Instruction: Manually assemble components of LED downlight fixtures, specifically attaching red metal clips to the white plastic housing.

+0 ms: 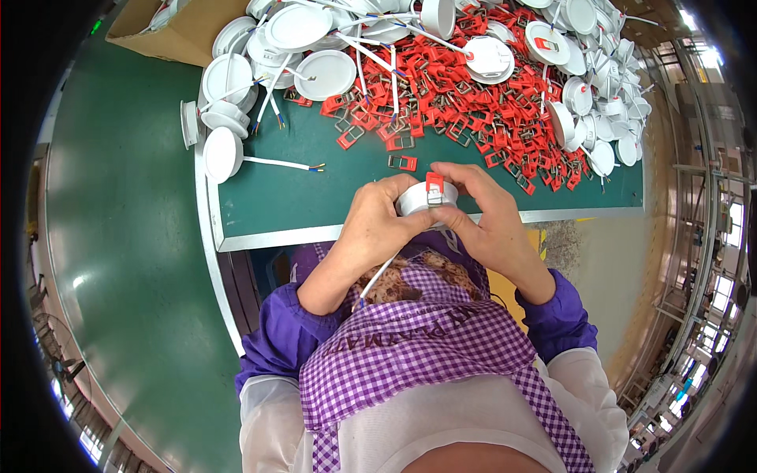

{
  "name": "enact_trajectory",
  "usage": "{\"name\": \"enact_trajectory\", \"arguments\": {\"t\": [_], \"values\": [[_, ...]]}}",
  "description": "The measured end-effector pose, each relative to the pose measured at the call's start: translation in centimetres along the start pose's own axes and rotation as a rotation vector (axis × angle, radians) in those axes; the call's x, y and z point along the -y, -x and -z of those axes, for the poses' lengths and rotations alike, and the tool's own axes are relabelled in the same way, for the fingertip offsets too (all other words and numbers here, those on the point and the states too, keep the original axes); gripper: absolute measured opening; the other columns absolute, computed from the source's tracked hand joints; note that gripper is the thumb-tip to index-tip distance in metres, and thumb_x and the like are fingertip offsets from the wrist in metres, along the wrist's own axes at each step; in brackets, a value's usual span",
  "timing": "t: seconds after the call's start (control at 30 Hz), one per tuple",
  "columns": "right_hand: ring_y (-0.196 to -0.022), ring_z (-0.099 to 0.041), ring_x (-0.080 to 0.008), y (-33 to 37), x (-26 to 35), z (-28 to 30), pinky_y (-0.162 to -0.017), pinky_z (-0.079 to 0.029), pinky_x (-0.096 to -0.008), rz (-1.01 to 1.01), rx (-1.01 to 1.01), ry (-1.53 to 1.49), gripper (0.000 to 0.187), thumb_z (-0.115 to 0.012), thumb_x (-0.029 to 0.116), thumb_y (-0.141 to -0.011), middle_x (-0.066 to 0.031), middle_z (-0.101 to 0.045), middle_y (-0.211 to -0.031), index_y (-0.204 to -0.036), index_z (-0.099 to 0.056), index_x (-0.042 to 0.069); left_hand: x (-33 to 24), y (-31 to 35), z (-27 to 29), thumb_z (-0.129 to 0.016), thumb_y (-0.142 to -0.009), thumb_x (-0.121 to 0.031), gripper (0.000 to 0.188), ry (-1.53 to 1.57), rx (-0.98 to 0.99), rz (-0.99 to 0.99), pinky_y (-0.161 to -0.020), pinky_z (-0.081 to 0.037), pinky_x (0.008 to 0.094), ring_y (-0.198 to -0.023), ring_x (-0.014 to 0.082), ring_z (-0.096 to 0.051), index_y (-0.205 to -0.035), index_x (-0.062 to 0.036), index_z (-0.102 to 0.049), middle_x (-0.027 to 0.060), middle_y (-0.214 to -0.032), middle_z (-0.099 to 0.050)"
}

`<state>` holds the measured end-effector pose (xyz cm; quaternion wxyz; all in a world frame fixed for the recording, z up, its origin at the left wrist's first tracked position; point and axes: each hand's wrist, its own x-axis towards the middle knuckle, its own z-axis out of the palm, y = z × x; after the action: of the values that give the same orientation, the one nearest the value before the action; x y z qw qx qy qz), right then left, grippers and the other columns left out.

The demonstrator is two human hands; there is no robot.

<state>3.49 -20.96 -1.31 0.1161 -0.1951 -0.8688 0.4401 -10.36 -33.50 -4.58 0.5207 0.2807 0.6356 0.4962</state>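
Between my two hands, just off the near edge of the green table, is a round white downlight (412, 202) turned on its side. My left hand (369, 217) is closed round its left side. My right hand (495, 221) grips its right side, forefinger at the top and thumb low by the wire end of a red spring clip (434, 184). That clip stands against the downlight's side wall; how firmly it is seated cannot be told. From the downlight a white cable (381, 277) hangs over my purple checked apron.
A heap of red spring clips (465, 102) covers the table's far middle, one loose clip (403, 162) nearer me. White downlights pile up at the far left (300, 27) and right (607, 87). One downlight (223, 155) lies by the left edge. Behind is a cardboard box (189, 35).
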Motion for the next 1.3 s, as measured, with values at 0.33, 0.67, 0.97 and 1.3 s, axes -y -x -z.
{"name": "enact_trajectory", "arguments": {"t": [0.33, 0.67, 0.97, 1.3], "values": [[-0.098, -0.064, -0.0181, -0.1, 2.5, 0.7, -0.091, -0.05, -0.0334, -0.159, 0.026, -0.152, 0.057, -0.08, 0.015, -0.076, -0.0093, -0.068, -0.106, -0.128, -0.057, 0.004, -1.2, 2.3, 0.2, -0.078, -0.073, -0.014, 0.025, -0.232, -0.148, -0.255, -0.065, -0.046, 0.0392, -0.069, 0.029, -0.059, -0.092, -0.0009, -0.069, 0.0145, -0.073, -0.058], [-0.087, -0.066, -0.0155, -2.4, -1.0, -0.4, -0.078, -0.052, -0.0274, -0.113, 0.231, -0.647, 0.043, -0.074, 0.006, -0.079, -0.0083, -0.068, -0.098, -0.121, -0.062, 0.005, -0.5, 3.4, 2.5, -0.078, -0.079, -0.008, 0.023, 0.009, -0.121, -0.115, -0.064, -0.051, 0.0243, -0.073, 0.0072, -0.061, -0.097, 0.0026, -0.069, 0.0026, -0.084, -0.068], [-0.086, -0.06, -0.0277, -3.9, -2.8, -5.7, -0.073, -0.049, -0.0388, 0.268, -0.157, 0.36, 0.025, -0.07, 0.015, -0.083, -0.0081, -0.057, -0.092, -0.105, -0.064, 0.006, -12.7, 1.6, 17.3, -0.055, -0.099, -0.027, 0.041, 0.447, -0.41, -0.798, -0.093, -0.048, 0.0285, -0.107, 0.0176, -0.062, -0.126, 0.0031, -0.058, 0.0149, -0.117, -0.065], [-0.079, -0.058, -0.0259, -4.3, -2.8, -6.3, -0.067, -0.045, -0.04, 0.25, -0.083, 0.553, 0.016, -0.064, 0.015, -0.085, -0.008, -0.052, -0.088, -0.098, -0.059, 0.007, 2.9, -0.6, 22.2, -0.074, -0.086, -0.036, 0.061, -0.156, -0.967, -0.403, -0.099, -0.043, 0.0343, -0.115, 0.0247, -0.057, -0.13, 0.0026, -0.056, 0.021, -0.127, -0.058]]}}
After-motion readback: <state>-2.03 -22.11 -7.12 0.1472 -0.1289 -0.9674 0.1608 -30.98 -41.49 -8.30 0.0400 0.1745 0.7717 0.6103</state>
